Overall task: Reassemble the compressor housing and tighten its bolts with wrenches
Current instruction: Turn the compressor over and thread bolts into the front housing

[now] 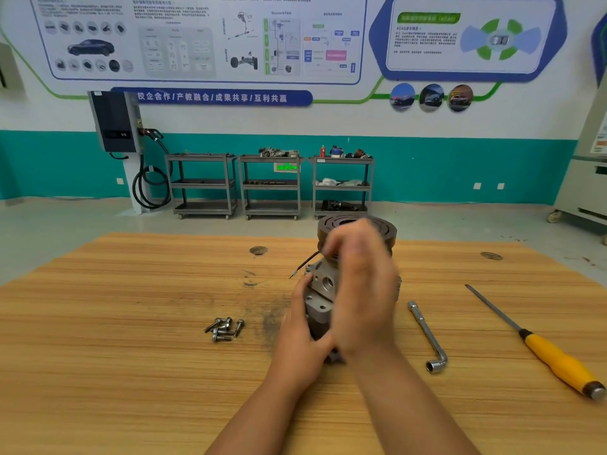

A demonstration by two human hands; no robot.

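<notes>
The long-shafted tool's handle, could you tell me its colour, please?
The long metal-shafted tool's handle is yellow, black at the collar; head view.

yellow-handled screwdriver point(555, 357), grey compressor housing point(323, 290), striped light wood table point(131, 323).

Far left: bare surface point(98, 339), open to the left and near edges.
Left of centre: loose bolts point(224, 328) lie in the way, apart from the compressor housing point(323, 290).
Right: wrench point(427, 336) and yellow-handled tool point(538, 346) lie slantwise, a bare lane between them.
</notes>
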